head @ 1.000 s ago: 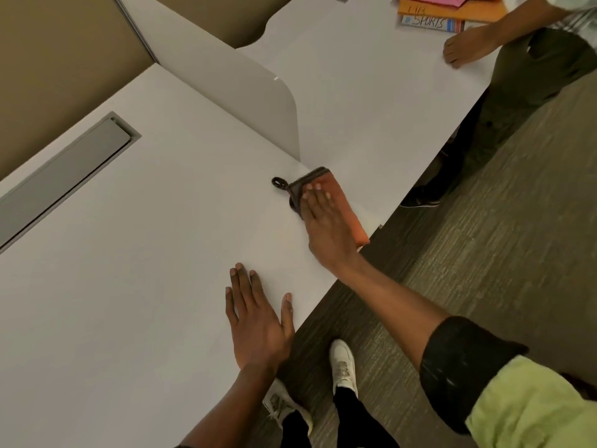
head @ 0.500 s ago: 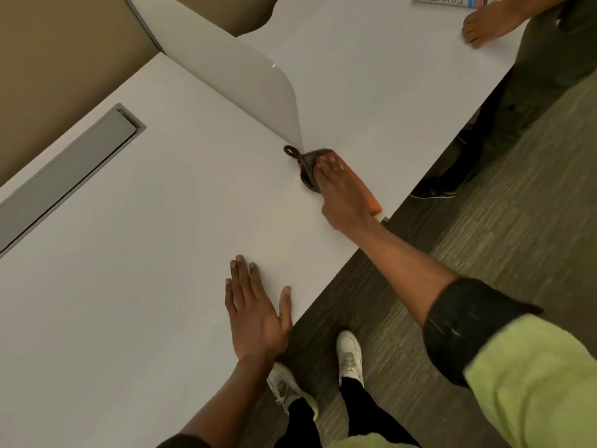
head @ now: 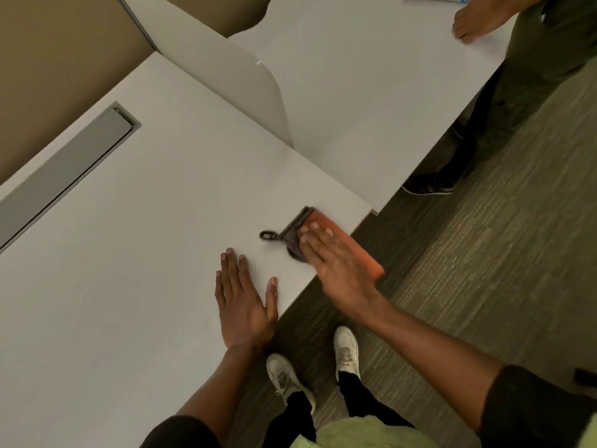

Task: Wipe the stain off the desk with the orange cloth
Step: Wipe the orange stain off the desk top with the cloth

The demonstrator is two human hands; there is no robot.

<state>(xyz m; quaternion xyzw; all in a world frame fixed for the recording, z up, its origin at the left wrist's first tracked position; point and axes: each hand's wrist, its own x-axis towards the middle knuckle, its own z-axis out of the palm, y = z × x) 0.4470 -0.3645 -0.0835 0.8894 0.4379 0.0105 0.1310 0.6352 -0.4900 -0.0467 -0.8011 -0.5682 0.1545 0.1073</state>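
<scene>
The orange cloth (head: pixel 326 221), with a dark border and a small dark hanging loop, lies on the white desk (head: pixel 145 253) near its front edge, and its right end hangs past that edge. My right hand (head: pixel 336 263) presses flat on the cloth with the fingers extended, blurred by motion. My left hand (head: pixel 242 295) rests flat on the desk, fingers spread, just left of the cloth and holding nothing. I cannot make out any stain on the desk surface.
A white divider panel (head: pixel 245 92) rises between this desk and the neighbouring desk (head: pixel 371 92). A grey cable tray lid (head: pixel 61 173) is set into the desk at the left. Another person's hand (head: pixel 475 21) rests on the far desk, beside a book at the frame's top edge.
My right hand has slid the cloth back from beside the divider toward me, along the desk's front edge. My left hand has stayed planted on the desk.
</scene>
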